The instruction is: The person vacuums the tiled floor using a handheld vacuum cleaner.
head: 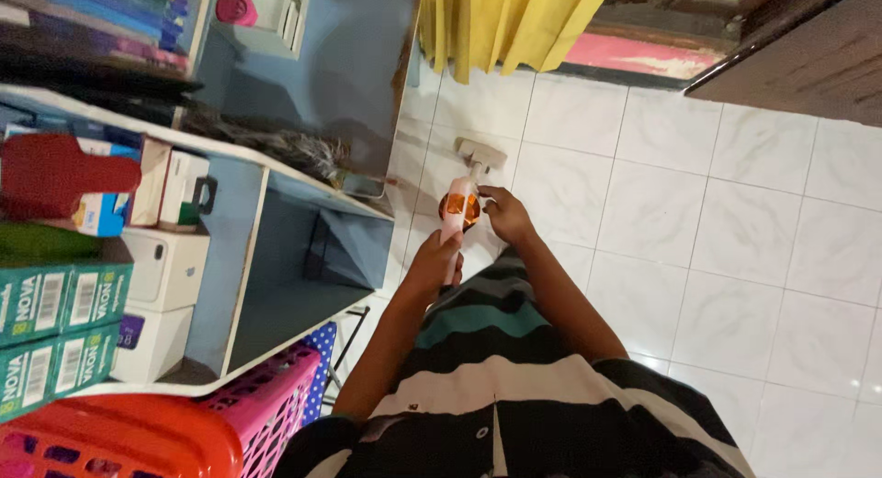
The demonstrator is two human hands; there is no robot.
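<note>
White floor tiles filled the right of the room, with blue shelving on the left. Between them the left hand gripped a handheld vacuum by its pale handle, nozzle touching the far tiles. The right hand pinched its orange canister.
</note>
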